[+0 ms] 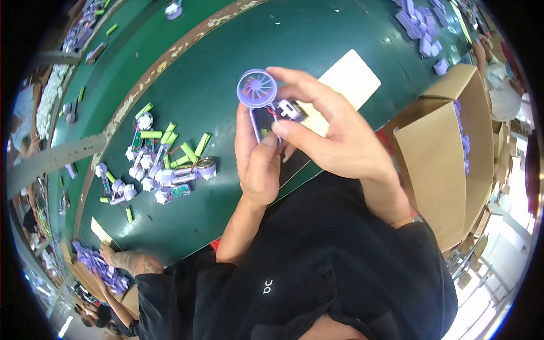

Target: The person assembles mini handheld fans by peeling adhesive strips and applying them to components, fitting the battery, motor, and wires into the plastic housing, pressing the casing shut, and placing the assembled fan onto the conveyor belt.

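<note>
I log: purple fan [256, 90] between fingers; left fingers [243, 129] closed round its handle, right fingers [298, 79] half-curled beside wired white part [287, 109], grip unclear.

The fan housing [256, 86] is lilac with a radial spoke pattern, its wires [272, 111] red, the small part [288, 109] white and black. Loose cylinders [188, 152] are lime, the surface [215, 85] dark green, the carton [430, 170] tan.
</note>
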A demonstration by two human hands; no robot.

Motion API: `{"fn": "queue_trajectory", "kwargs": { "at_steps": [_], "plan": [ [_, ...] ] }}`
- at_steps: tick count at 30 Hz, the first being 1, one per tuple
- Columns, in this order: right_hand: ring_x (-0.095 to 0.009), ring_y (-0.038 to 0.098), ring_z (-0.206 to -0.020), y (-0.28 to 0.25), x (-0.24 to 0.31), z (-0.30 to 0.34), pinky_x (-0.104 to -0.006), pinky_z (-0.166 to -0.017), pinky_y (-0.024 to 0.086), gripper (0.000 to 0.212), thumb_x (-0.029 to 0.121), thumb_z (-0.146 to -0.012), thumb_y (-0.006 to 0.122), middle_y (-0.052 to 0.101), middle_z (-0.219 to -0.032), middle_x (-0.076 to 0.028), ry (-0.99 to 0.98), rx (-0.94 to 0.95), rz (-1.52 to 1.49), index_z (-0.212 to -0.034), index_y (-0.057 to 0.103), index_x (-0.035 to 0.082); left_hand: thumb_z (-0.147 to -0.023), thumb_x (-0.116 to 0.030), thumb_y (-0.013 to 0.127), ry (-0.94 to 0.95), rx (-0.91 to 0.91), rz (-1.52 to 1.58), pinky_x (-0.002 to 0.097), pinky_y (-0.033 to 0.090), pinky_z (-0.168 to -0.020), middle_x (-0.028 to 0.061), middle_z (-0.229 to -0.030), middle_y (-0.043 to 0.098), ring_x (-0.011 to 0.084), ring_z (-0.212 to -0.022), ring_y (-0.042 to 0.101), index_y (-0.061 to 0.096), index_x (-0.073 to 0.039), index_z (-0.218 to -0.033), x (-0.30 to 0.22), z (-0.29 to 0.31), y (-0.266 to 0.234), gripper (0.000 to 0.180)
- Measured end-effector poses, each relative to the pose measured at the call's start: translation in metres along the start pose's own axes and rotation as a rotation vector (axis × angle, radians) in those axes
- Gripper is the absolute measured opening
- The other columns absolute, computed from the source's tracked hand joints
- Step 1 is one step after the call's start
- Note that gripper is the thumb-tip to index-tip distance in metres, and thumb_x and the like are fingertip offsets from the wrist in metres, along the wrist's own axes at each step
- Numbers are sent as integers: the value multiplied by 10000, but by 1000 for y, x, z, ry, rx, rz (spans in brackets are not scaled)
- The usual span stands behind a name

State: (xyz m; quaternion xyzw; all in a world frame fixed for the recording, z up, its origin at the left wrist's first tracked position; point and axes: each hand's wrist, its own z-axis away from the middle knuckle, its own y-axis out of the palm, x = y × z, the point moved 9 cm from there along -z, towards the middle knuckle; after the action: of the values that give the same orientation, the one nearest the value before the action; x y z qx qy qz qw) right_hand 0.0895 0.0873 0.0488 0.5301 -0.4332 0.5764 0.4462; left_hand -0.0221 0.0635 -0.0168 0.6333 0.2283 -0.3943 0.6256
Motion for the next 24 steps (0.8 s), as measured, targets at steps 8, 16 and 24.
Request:
{"fn": "queue_trajectory", "kwargs": {
  "at_steps": [8, 16, 24],
  "plan": [
    [-293, 644, -1219, 10, 44, 18, -392, -1068, 463, 523, 56, -792, 808, 681, -1310, -158, -361, -84, 573, -1295, 673, 5, -829, -307, 568, -26, 76, 128, 275, 454, -661, 157, -1315, 554, 179, -998, 589, 57, -89, -1680, -20, 18, -5, 1016],
    [-278, 673, -1100, 42, 51, 26, -369, -902, 561, 365, 35, -743, 845, 664, -1227, -128, -445, -90, 596, -1097, 757, 60, -820, -69, 443, 151, 29, -77, 245, 473, -746, 147, -1544, 395, 160, -1069, 542, -126, -110, -1674, -36, 38, -17, 1026],
    [-250, 685, -1054, 64, 39, 21, -347, -892, 537, 322, 25, -725, 854, 700, -1160, -148, -425, -79, 571, -1030, 750, 28, -778, -194, 521, 212, -157, -113, 425, 356, -1186, 175, -1605, 319, 293, -1405, 440, 6, -46, -1680, -42, 58, -37, 1050]
  ]
}}
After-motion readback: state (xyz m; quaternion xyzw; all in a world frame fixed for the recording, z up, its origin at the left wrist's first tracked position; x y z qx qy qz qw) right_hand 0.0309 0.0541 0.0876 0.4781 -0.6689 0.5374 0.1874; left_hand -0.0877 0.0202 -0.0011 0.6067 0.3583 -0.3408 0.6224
